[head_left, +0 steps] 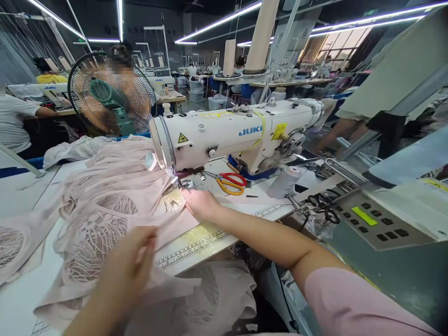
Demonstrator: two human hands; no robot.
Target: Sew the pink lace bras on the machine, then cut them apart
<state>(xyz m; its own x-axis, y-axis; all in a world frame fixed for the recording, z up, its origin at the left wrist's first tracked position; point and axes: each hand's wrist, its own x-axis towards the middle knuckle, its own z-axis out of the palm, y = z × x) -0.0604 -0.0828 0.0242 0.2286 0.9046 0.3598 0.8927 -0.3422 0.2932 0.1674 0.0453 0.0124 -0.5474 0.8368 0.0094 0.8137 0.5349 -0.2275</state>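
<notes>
A white sewing machine [217,135] stands over the table, its lamp lit by the needle. My right hand [201,205] is closed on the edge of a pale pink lace garment [136,198], right at the presser foot. Blurred by motion, my left hand [128,263] is over the garment's lace part, nearer to me; its fingers are too smeared to read. The cloth spreads left across the table, and part of it hangs over the front edge. Beyond my right hand lie scissors with red and yellow handles [231,182].
A thread cone [285,179] stands right of the machine, near a control panel [378,219] with a lit display. Ruler tape [210,240] runs along the table's front edge. A green fan [112,98] stands behind, with a person beyond it. Another person sits at far left.
</notes>
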